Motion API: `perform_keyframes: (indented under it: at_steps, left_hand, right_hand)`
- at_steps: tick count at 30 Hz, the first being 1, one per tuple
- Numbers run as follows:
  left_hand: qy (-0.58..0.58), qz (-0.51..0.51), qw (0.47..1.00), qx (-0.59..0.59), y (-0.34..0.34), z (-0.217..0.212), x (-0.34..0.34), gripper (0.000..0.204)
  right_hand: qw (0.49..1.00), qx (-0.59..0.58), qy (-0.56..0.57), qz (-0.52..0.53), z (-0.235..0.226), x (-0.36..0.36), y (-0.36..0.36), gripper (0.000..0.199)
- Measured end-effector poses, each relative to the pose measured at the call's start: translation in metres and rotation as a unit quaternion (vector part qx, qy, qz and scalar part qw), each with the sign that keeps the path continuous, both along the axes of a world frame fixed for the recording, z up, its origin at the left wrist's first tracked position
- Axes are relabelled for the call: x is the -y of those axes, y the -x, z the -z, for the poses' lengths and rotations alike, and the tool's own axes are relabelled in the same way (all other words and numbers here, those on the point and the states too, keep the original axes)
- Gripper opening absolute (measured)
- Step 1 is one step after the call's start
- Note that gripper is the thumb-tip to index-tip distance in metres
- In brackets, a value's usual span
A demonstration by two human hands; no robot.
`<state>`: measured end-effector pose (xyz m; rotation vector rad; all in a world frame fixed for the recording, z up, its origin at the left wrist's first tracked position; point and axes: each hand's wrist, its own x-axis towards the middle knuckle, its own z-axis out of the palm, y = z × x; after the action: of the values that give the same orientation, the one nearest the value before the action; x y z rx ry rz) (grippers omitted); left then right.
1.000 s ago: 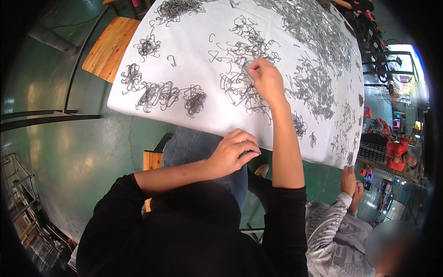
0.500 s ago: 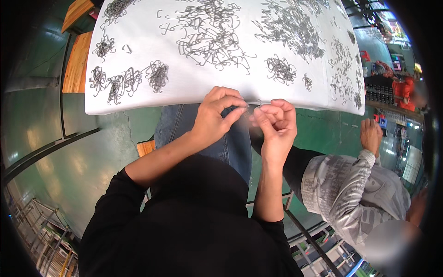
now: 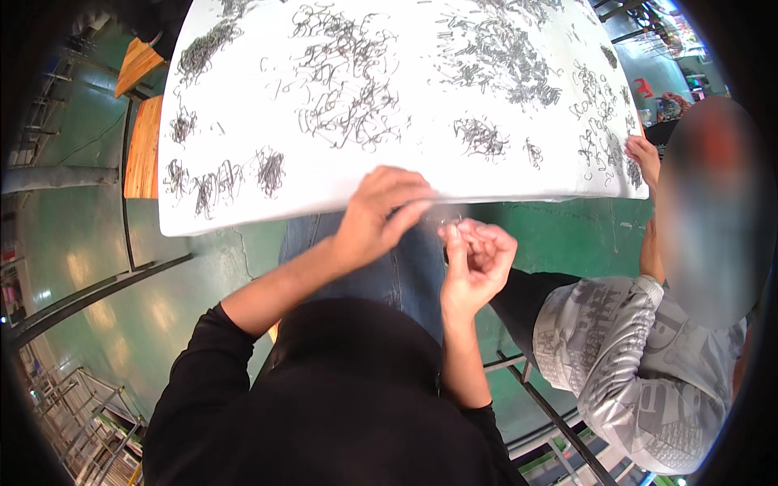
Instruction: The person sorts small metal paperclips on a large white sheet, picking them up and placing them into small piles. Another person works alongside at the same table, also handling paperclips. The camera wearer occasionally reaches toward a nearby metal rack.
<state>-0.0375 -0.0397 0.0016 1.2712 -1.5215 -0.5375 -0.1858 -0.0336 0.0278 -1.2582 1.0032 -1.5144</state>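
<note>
My left hand [image 3: 385, 209] is at the front edge of the white-covered table [image 3: 308, 198], thumb and fingers drawn together. Its fingertips are blurred, and whatever they pinch cannot be made out. Just right of it and a little lower, my right hand [image 3: 478, 259] is closed, with thumb and forefinger pinching a small thin wire-like piece [image 3: 459, 219]. The hands are a short way apart, over my lap. Beyond them, loose heaps of thin dark hook-like pieces [image 3: 348, 89] lie on the table, with a smaller heap [image 3: 480, 138] nearer my right hand.
Small clusters of similar pieces [image 3: 271, 172] lie at the table's near left, and a denser spread [image 3: 510, 65] at the far right. To my right a co-worker in a grey patterned top [image 3: 616, 340] has a hand [image 3: 644, 158] at the table's right edge. Wooden benches [image 3: 143, 150] stand left.
My hands have moved a little apart, with the right now lower. The view has shifted, so the table sits lower. The co-worker's hand has reached up to the table's right edge.
</note>
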Motion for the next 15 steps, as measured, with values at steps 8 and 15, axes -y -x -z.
perform_keyframes:
  at_steps: [8,15]
  left_hand:
    - [-0.031,-0.046,0.979,0.197,-0.044,0.025,0.167,0.015]
    - [-0.093,-0.006,0.941,0.324,-0.033,0.021,0.185,0.008]
  right_hand:
    - [0.996,-0.064,-0.055,0.003,0.005,-0.001,0.014,0.023]
    - [0.995,-0.096,-0.036,-0.012,0.002,0.001,0.017,0.021]
